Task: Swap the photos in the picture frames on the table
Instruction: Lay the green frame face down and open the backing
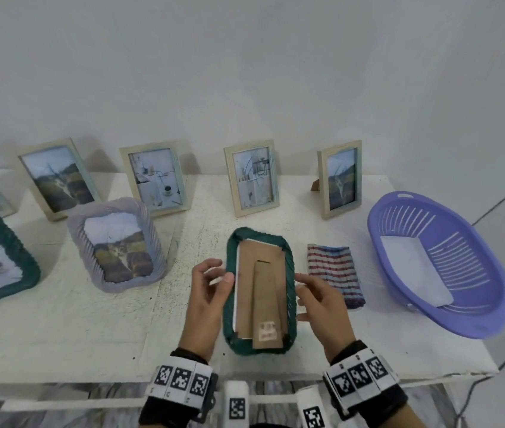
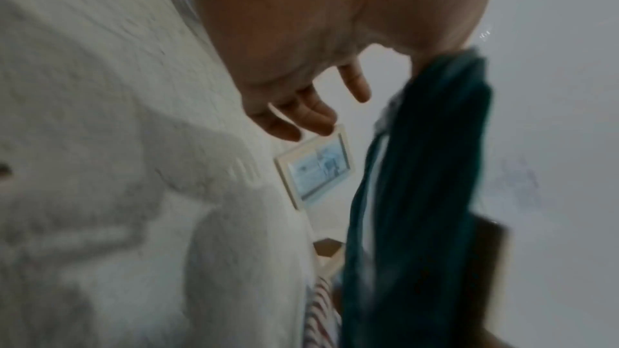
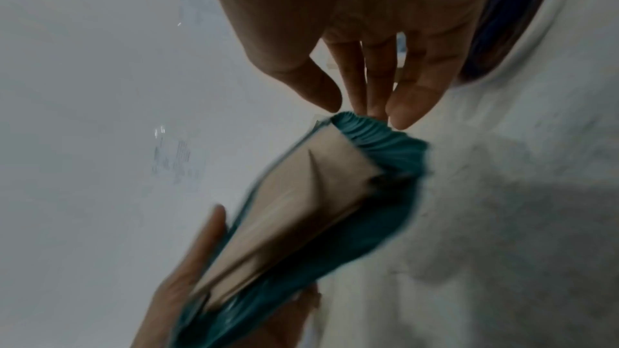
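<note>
both wrists wear bands with black-and-white square code markers, no readable words. head view: left hand (image 1: 211, 287) and right hand (image 1: 319, 299) flank the dark green ribbed oval picture frame (image 1: 260, 296), face down mid-table, brown cardboard backing (image 1: 260, 291) showing. left wrist view: blurred, fingers relaxed, thumb side against the green rim. right wrist view: fingertips (image 3: 398, 115) touch the rim, loosely extended. judged step: opening the back; next, free and lift the backing.

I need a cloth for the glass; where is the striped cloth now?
In the head view, the striped cloth lies flat on the table, right of centre, between the face-down green frame and the purple basket.
</note>
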Demonstrator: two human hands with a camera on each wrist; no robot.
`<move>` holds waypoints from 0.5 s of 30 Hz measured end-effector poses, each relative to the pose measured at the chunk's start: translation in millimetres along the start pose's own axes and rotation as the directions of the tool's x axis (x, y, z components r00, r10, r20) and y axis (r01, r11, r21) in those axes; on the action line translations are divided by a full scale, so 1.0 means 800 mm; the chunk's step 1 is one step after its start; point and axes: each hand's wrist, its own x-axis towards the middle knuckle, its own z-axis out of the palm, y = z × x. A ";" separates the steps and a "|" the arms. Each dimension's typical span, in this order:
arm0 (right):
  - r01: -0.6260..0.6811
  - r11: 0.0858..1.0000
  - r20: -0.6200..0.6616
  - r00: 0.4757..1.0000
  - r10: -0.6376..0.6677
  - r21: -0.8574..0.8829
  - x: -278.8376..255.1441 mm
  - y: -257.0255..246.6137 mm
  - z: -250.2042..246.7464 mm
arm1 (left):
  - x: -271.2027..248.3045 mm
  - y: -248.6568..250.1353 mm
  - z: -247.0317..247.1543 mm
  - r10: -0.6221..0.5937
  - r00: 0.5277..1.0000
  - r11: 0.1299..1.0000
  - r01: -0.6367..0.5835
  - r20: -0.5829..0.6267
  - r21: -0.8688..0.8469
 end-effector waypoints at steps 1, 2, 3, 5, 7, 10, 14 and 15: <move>0.032 0.997 -0.010 0.999 -0.033 -0.074 0.002 0.007 -0.003 | 0.002 0.000 -0.006 0.015 0.999 0.999 -0.013 -0.049 0.038; 0.046 0.991 -0.006 0.999 -0.047 -0.128 0.003 0.012 -0.004 | 0.005 -0.004 -0.012 0.017 0.997 0.996 -0.010 -0.078 0.091; 0.049 0.983 0.006 0.999 -0.049 -0.174 0.003 0.018 -0.005 | 0.006 -0.009 -0.018 0.007 0.996 0.989 0.006 -0.090 0.149; 0.073 0.958 0.036 0.997 -0.065 -0.276 0.003 0.031 -0.006 | 0.009 -0.024 -0.026 -0.017 0.995 0.952 0.045 -0.096 0.302; 0.102 0.920 0.067 0.994 -0.082 -0.379 0.004 0.042 -0.007 | 0.009 -0.038 -0.032 -0.052 0.992 0.858 0.104 -0.117 0.502; 0.136 0.869 0.080 0.991 -0.111 -0.475 0.004 0.049 -0.008 | 0.005 -0.045 -0.034 -0.088 0.987 0.751 0.156 -0.137 0.641; 0.179 0.799 0.079 0.983 -0.163 -0.574 0.002 0.047 -0.006 | 0.004 -0.047 -0.033 -0.104 0.990 0.691 0.143 -0.099 0.708; 0.181 0.793 0.079 0.983 -0.166 -0.582 0.002 0.046 -0.005 | 0.005 -0.048 -0.033 -0.099 0.991 0.669 0.133 -0.089 0.732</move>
